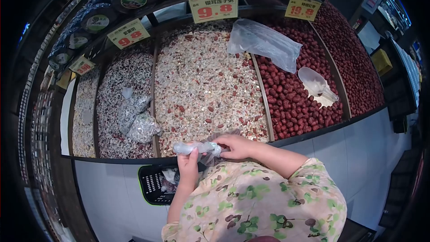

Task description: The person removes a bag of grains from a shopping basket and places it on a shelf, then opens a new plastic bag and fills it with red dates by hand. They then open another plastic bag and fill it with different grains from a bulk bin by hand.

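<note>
Both hands meet in front of my body, over the front edge of the grain bin (197, 85). My left hand (188, 163) is closed on a clear plastic bag (197, 148), its thumb pressed on the plastic. On the other side, my right hand (235, 147) grips the same bag where it is bunched together. More thin plastic hangs loosely around the right hand. What the bag contains is too unclear to tell. Left of the hands, tied clear bags (139, 125) of mixed grain lie on the dark grain bin (121, 76).
An empty clear bag (264, 45) lies across the bin divider and red dates (282, 89). A clear scoop (318, 83) rests on the dates. Price signs (213, 8) line the back. A black basket (156, 192) stands on the floor, lower left.
</note>
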The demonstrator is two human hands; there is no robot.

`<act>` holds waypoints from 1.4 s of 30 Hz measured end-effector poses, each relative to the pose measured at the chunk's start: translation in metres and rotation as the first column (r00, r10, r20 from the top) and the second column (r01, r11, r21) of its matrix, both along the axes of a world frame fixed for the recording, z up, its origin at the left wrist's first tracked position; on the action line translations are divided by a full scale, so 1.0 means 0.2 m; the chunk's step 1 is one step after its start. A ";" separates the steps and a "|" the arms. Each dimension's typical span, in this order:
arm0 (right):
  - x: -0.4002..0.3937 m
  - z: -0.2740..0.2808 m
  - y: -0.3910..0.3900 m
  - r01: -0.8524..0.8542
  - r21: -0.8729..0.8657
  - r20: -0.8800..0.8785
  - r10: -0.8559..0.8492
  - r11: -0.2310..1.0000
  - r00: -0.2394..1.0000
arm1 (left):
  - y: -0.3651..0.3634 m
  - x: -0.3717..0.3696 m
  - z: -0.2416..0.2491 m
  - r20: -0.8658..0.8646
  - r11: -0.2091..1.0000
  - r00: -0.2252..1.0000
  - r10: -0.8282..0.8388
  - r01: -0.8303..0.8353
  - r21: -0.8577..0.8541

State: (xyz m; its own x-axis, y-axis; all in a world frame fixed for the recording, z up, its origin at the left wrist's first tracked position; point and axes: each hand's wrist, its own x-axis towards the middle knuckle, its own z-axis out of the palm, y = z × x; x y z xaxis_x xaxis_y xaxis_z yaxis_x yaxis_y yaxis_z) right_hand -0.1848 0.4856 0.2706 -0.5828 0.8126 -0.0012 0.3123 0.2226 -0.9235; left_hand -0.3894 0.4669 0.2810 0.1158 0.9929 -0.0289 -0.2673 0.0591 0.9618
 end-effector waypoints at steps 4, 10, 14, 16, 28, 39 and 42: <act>-0.01 -0.09 -0.01 -0.004 0.133 -0.046 0.010 0.991 0.999 | 0.01 0.03 0.10 0.134 0.979 0.970 -0.201 0.194 0.066; -0.05 0.02 0.00 -0.073 -0.569 -0.450 -0.235 0.819 0.861 | 0.01 0.05 0.10 0.046 0.990 0.989 -0.138 0.138 0.014; -0.03 0.31 -0.02 -0.099 -0.564 -0.494 -0.238 0.820 0.836 | -0.01 -0.01 -0.07 -0.398 0.918 0.856 -0.329 0.389 0.079; -0.02 0.37 -0.04 -0.158 -0.472 -0.606 -0.189 0.868 0.773 | -0.01 0.05 -0.08 -0.795 0.853 0.582 -0.173 0.492 0.175; 0.05 0.32 0.01 0.026 -0.402 -0.679 -0.317 0.915 0.662 | -0.04 0.02 0.12 -0.212 0.969 0.947 -0.242 0.247 -0.002; 0.04 0.16 -0.03 0.098 -0.507 -0.326 -0.295 0.857 0.898 | -0.02 -0.09 0.10 -0.188 0.998 0.981 0.057 -0.050 0.040; 0.09 0.14 -0.01 0.068 -0.566 -0.315 -0.292 0.822 0.903 | 0.01 -0.11 0.11 -0.169 0.991 0.976 0.136 -0.133 0.031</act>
State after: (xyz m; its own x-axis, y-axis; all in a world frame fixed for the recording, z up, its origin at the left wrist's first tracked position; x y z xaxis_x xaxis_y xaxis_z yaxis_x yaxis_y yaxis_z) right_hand -0.1665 0.4840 0.2979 -0.4711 0.8374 -0.2771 -0.0946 -0.3604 -0.9280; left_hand -0.4119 0.4681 0.3033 -0.0238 0.9996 -0.0174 -0.1040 0.0148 0.9945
